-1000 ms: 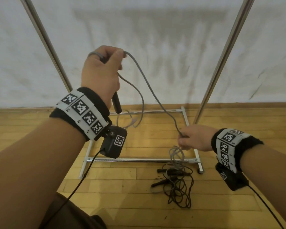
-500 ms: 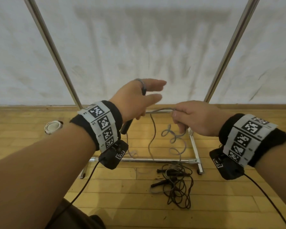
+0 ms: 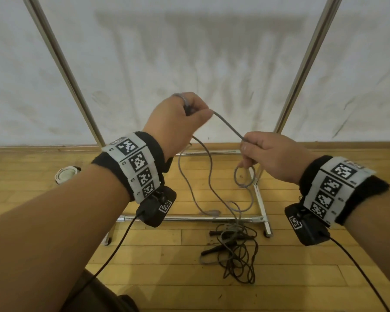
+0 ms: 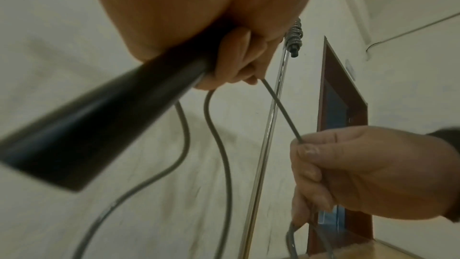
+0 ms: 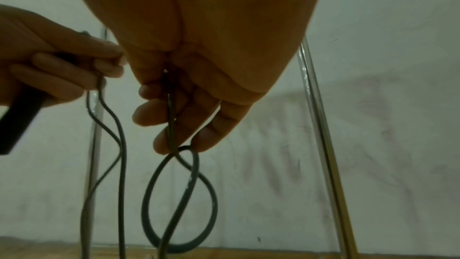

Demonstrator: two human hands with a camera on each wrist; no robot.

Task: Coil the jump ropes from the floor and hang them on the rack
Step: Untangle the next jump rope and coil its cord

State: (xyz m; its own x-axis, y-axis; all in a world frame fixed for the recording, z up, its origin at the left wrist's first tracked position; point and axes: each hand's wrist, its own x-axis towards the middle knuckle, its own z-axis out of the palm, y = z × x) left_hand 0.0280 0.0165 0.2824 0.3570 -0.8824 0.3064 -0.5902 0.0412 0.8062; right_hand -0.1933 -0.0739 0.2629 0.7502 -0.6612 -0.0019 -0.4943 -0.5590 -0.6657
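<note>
My left hand [image 3: 180, 122] is raised in front of the wall, gripping a black handle [image 4: 99, 121] of a grey jump rope together with gathered turns of its cord. From that fist a short taut stretch of grey cord [image 3: 227, 126] runs down to my right hand [image 3: 266, 157], which pinches it. Below the right hand [image 5: 179, 109] the cord twists into a small loop [image 5: 179, 200] and hangs toward the floor. More ropes [image 3: 232, 251], dark with black handles, lie in a tangle on the wooden floor in front of the rack's base bar [image 3: 200, 219].
The metal rack has two slanted chrome uprights, left [image 3: 61, 64] and right [image 3: 306, 64], rising before a white cloth wall. A small round white object [image 3: 64, 174] sits on the floor at left. Cables trail from both wrist cameras. A brown door frame [image 4: 333, 125] shows in the left wrist view.
My left hand has lifted and closed round the cord handed over. My right hand has slid away to the right along the cord, pulling a short stretch taut between the hands.
</note>
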